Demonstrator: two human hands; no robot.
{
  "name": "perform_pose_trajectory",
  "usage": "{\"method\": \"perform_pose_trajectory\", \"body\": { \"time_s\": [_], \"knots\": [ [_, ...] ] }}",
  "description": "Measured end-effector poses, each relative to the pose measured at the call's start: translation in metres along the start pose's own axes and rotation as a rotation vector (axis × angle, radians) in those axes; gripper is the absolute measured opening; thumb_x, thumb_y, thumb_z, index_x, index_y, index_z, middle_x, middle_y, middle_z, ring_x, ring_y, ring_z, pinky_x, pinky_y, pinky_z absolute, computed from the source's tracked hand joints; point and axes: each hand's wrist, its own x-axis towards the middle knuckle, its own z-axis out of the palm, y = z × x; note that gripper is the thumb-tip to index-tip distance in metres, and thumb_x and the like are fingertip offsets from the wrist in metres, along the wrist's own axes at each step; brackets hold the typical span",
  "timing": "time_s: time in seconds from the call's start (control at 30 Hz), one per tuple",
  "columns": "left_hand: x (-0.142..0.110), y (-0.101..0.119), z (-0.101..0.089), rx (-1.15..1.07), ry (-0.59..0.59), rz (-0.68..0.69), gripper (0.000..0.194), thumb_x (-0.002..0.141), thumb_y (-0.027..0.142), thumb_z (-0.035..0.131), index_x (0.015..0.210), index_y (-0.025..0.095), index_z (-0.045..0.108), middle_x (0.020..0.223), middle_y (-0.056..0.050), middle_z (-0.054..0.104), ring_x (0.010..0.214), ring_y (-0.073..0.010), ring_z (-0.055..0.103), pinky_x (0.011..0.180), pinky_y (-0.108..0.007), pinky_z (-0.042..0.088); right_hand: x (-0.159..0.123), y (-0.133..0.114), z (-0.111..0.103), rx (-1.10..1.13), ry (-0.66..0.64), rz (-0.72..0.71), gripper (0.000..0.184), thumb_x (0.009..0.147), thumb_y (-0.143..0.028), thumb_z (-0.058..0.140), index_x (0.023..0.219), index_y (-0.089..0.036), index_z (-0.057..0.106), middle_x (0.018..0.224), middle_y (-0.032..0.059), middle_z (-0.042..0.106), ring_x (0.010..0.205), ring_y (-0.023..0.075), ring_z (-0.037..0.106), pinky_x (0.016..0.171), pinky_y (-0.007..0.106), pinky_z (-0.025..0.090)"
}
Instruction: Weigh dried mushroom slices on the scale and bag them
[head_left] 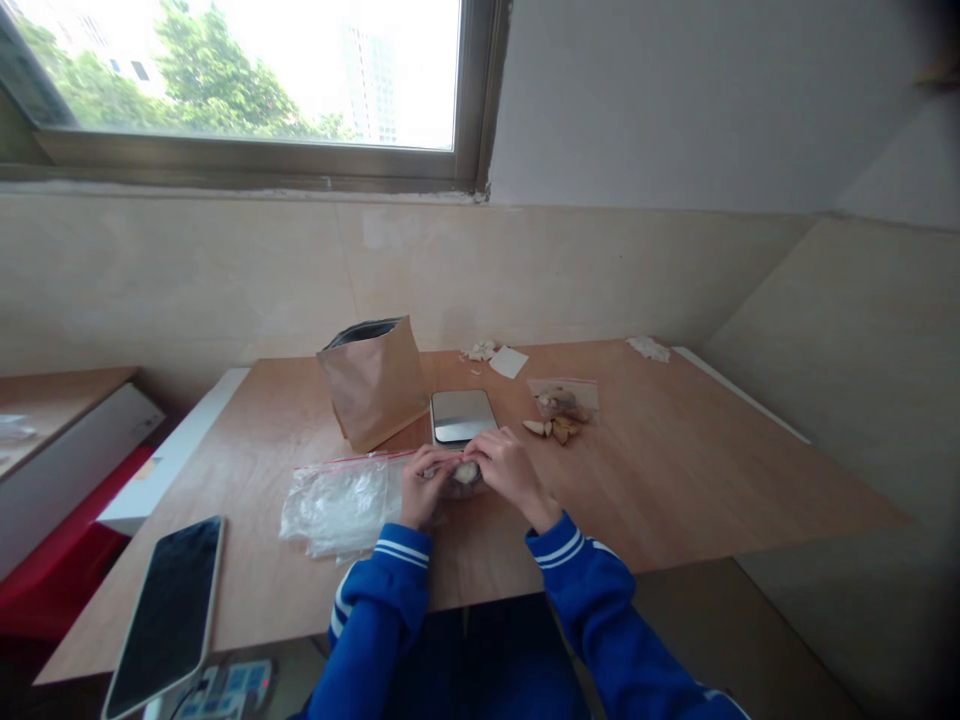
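The small plastic bag [459, 490], with something pale inside, lies just on your side of the scale [463, 416]. Your left hand [422, 488] and right hand [511, 466] seem to pinch its top edge; whether the mouth is sealed, you cannot tell. An uneven pinch could leave a gap and spill the contents. Swinging wide could scatter the brown pieces [564, 431] right of the scale or drag the clear bags [343, 502] to its left.
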Motion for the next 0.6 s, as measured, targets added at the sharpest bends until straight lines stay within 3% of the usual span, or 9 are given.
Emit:
{"method": "perform_pose_trajectory", "body": {
  "time_s": [0.33, 0.6],
  "knots": [
    [0.0, 0.005, 0.0, 0.047, 0.011, -0.015, 0.016, 0.08, 0.034, 0.068, 0.083, 0.02, 0.074, 0.082, -0.005, 0.067, 0.082, -0.0186, 0.06, 0.076, -0.031, 0.047, 0.0, 0.016, -0.004, 0.033, -0.073, -0.026, 0.011, 0.089, -0.028, 0.061, 0.08, -0.021, 0.064, 0.083, 0.0033, 0.065, 0.083, 0.0203, 0.059, 0.077, 0.033, 0.042],
    [0.0, 0.006, 0.004, -0.066, -0.026, -0.155, 0.021, 0.076, 0.039, 0.071, 0.078, 0.018, 0.073, 0.083, -0.006, 0.066, 0.084, -0.0194, 0.061, 0.077, -0.031, 0.047, -0.008, 0.013, -0.003, 0.04, 0.002, -0.062, 0.018, 0.091, -0.016, 0.055, 0.075, -0.021, 0.062, 0.078, 0.0035, 0.063, 0.078, 0.0202, 0.058, 0.073, 0.032, 0.043]
  ]
}}
